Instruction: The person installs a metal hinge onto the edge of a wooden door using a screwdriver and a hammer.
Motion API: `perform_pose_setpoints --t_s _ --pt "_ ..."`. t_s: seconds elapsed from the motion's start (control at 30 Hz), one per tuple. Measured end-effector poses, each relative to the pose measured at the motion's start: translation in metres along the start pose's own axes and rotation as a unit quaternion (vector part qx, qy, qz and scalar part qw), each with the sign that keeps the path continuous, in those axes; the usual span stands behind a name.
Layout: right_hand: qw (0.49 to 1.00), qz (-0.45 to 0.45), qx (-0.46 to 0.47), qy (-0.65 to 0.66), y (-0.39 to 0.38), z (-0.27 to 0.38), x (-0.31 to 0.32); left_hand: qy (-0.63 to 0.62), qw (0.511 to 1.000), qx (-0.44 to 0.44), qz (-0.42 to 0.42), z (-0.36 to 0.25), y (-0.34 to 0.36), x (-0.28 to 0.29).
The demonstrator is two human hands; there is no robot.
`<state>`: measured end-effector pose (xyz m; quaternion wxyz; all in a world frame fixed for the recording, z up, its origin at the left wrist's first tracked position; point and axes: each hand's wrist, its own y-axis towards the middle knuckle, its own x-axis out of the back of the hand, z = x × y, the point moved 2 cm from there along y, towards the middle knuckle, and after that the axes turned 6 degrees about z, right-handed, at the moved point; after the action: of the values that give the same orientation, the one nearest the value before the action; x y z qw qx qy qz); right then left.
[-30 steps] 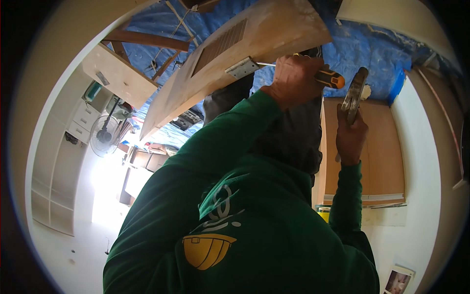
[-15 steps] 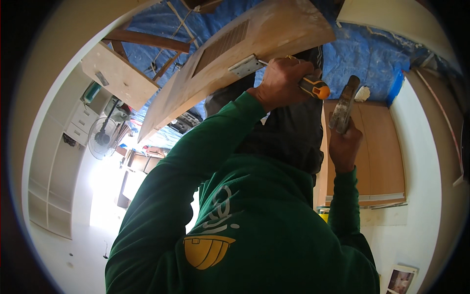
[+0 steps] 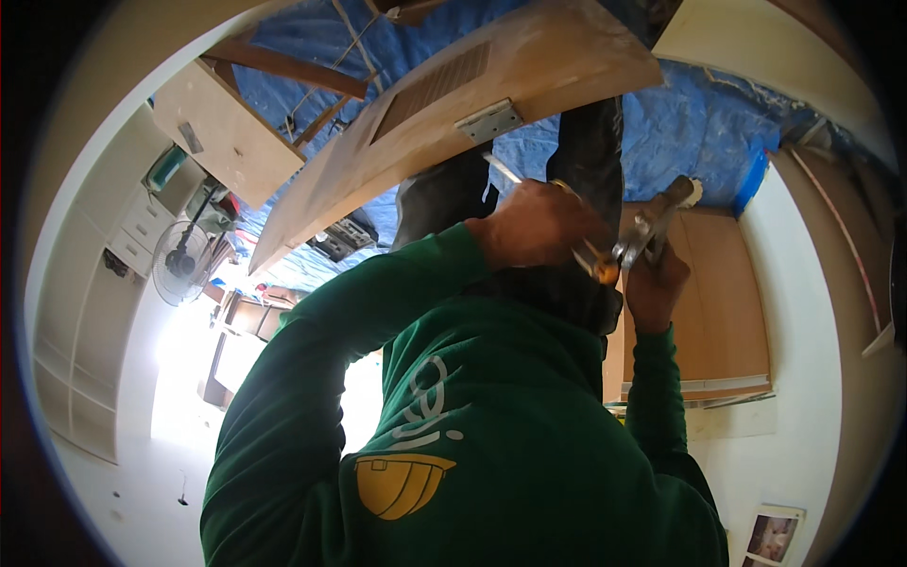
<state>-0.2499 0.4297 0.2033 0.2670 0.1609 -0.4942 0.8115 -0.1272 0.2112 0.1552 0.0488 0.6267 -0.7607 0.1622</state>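
Note:
My left hand, blurred by motion, grips a screwdriver with an orange and black handle, its metal shaft pointing up and left. My right hand holds a worn metal tool, apparently a hammer, close to the screwdriver handle's end; whether they touch is unclear. Above my left hand, a large wooden door panel with slats lies tilted across the view. A metal hinge plate sits on its near edge, a short way from the screwdriver's tip.
Blue tarp spreads around the panel. A smaller board and timber pieces are at upper left. A standing fan is by white shelving on the left. Light-brown panels and a white wall edge are on the right.
My left hand has pulled the screwdriver down, away from the hinge plate. My right hand has lowered its tool and moved left, toward the screwdriver handle.

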Motion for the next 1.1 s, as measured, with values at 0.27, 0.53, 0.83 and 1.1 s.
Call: perform_pose_setpoints --t_s 0.27,0.53,0.83,1.1 --pt "0.994 0.079 0.067 -0.043 0.022 0.046 -0.001 0.201 0.832 0.477 -0.201 0.099 -0.134 0.072" --pt "0.979 0.131 0.134 -0.081 0.015 0.122 -0.005 0.138 0.668 0.683 -0.261 0.149 -0.28 0.071" --pt "0.867 0.159 0.226 -0.414 0.065 0.205 -0.085 0.179 0.599 0.647 -0.437 0.216 -0.351 0.039" --pt "0.743 0.317 0.312 -0.5 0.17 0.242 -0.236 0.192 0.581 0.537 -0.581 0.222 -0.365 0.06"
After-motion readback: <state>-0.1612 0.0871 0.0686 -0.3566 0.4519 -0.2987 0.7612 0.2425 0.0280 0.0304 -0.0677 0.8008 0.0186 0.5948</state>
